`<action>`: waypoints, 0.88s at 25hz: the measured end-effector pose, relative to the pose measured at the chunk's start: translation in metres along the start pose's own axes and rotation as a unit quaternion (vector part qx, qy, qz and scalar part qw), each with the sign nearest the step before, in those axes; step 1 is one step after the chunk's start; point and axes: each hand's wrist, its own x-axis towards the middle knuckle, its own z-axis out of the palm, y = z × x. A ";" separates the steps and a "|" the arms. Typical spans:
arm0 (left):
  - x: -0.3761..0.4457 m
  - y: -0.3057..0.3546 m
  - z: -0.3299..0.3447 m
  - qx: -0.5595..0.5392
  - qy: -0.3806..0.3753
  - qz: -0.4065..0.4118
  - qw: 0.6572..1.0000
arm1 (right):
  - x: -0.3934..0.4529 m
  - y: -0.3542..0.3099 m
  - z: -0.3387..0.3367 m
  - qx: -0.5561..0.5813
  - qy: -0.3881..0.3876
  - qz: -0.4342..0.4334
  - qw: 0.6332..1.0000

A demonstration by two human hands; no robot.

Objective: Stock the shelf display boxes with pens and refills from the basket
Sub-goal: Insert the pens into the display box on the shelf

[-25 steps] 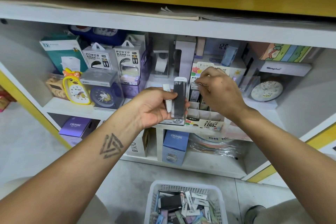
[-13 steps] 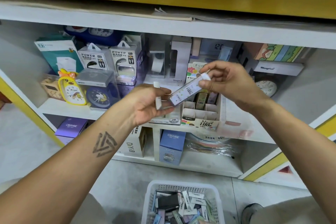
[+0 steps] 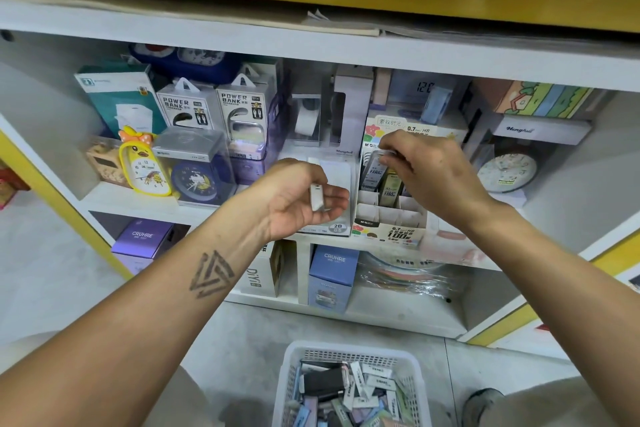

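Nearest, a white plastic basket (image 3: 349,357) with a perforated rim stands on the grey floor, heaped with small flat refill packs (image 3: 360,388) in white, black and pastel.

Above it the left hand (image 3: 304,198) is palm up with fingers loosely curled round a slim white case (image 3: 317,197), held upright in front of the 2B box (image 3: 336,184). Half a second ago that hand also steadied the lower end of a clear refill case; now only the white one is left in it.

To the right, the right hand (image 3: 429,170) has moved from mid-air down over the cardboard display box (image 3: 388,229). Its fingertips pinch the top of the clear refill case (image 3: 375,170), which was slanted between both hands before and now stands upright in a far compartment of the box, beside other upright cases. The near compartments are open cardboard cells.

Farther back on the white shelf (image 3: 131,199) sit a yellow duck-shaped clock (image 3: 145,170), a round blue clock in a clear plastic box (image 3: 195,177), and two hanging-tab power bank packs (image 3: 214,107).
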 end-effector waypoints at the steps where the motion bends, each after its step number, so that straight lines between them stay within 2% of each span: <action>1: 0.000 0.000 0.000 0.002 -0.003 0.002 1.000 | 0.000 0.001 0.001 0.001 -0.006 0.001 1.000; 13: 0.001 -0.005 0.003 -0.011 -0.019 0.007 1.000 | 0.004 -0.001 -0.002 0.073 0.013 0.087 0.993; 15: 0.001 -0.005 0.005 -0.018 -0.015 0.007 1.000 | 0.004 -0.001 0.001 0.090 -0.013 0.103 0.990; 18: 0.000 -0.006 0.007 -0.020 -0.013 0.012 1.000 | -0.001 -0.005 0.008 0.078 -0.070 0.061 0.993; 20: 0.001 -0.008 0.007 -0.010 -0.011 0.014 1.000 | -0.004 -0.008 0.015 0.037 -0.106 0.036 0.993; 22: 0.002 -0.010 0.006 -0.004 -0.004 0.015 1.000 | -0.004 -0.007 0.018 -0.009 -0.107 0.042 0.993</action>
